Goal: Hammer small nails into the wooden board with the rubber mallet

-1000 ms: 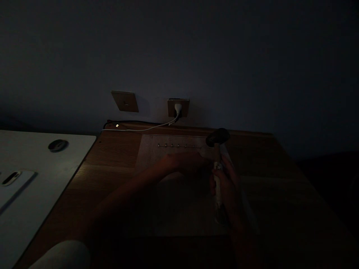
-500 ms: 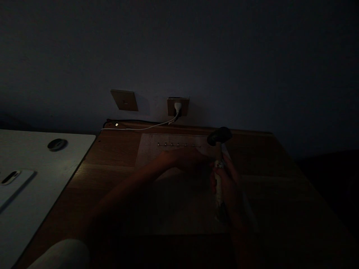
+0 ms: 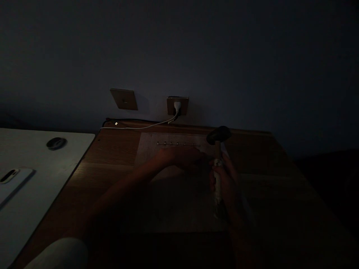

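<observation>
The scene is very dark. My right hand (image 3: pixel 227 185) is wrapped round the pale handle of a hammer (image 3: pixel 218 135), whose dark head points up and away over a light board (image 3: pixel 151 149) on the wooden desk (image 3: pixel 112 157). A row of several small nails (image 3: pixel 175 144) stands in the board near its far edge. My left hand (image 3: pixel 186 158) rests on the board just left of the hammer handle, fingers drawn together near the right end of the nail row. What they pinch is too dark to make out.
A white cable (image 3: pixel 140 127) runs from a plug in a wall socket (image 3: pixel 177 106) along the desk's back edge. A second wall plate (image 3: pixel 123 99) sits to its left. A white table (image 3: pixel 42 168) at left holds a phone (image 3: pixel 12 177) and a dark round object (image 3: pixel 56 143).
The hammer head has lifted slightly and shifted a little. My left hand has crept slightly farther toward the nail row. Little else has moved.
</observation>
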Tool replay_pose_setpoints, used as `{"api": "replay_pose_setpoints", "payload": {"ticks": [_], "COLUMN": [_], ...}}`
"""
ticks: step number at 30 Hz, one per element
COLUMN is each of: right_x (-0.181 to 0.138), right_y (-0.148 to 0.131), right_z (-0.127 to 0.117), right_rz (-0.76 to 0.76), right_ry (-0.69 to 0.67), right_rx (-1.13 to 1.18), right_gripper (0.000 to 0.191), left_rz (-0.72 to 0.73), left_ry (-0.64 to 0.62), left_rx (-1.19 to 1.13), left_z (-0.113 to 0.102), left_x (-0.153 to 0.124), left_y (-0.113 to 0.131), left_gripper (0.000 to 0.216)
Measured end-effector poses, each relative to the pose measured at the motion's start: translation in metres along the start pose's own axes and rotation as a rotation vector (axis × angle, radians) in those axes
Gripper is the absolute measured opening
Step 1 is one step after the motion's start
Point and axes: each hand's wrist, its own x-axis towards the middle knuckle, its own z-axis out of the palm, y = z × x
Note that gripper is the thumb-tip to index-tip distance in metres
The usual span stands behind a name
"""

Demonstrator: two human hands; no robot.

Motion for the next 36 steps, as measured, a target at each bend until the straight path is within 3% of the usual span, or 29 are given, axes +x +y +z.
{"api": "replay_pose_setpoints", "payload": {"ticks": [5, 9, 13, 18, 21, 25, 29, 32, 36], "right_x": [0.003, 0.015, 0.032, 0.042, 0.04, 0.037, 0.038, 0.037, 0.036], "right_y": [-0.012, -0.019, -0.007, 0.012, 0.015, 0.014, 0.013, 0.013, 0.012], "right_z": [-0.008, -0.016, -0.022, -0.029, -0.03, -0.029, -0.029, -0.029, -0.03], "right_rz": [0.014, -0.003, 0.022, 0.02, 0.021, 0.064, 0.061, 0.066, 0.075], "right_ry": [-0.034, -0.07, -0.062, -0.058, -0.102, -0.123, -0.118, -0.122, -0.122], "right_rx": [-0.019, -0.067, -0.107, -0.182, -0.18, -0.112, -0.051, -0.038, -0.031], "right_gripper": [0.057, 0.065, 0.081, 0.082, 0.087, 0.086, 0.072, 0.063, 0.069], "left_rz": [-0.044, 0.014, 0.085, 0.116, 0.123, 0.063, -0.038, -0.117, -0.202], "left_ry": [0.091, 0.135, 0.203, 0.157, 0.195, 0.409, 0.578, 0.612, 0.567], "left_rx": [0.087, 0.167, 0.157, 0.152, 0.042, -0.168, -0.212, -0.182, -0.084], "left_z": [0.012, 0.032, 0.039, 0.031, 0.021, 0.004, -0.001, 0.005, 0.018], "left_x": [0.008, 0.02, 0.022, 0.015, 0.017, 0.03, 0.045, 0.05, 0.047], "left_y": [0.01, 0.014, 0.017, 0.02, 0.01, -0.022, -0.048, -0.052, -0.046], "left_gripper": [0.025, 0.02, 0.022, 0.026, 0.022, 0.01, 0.023, 0.032, 0.031]}}
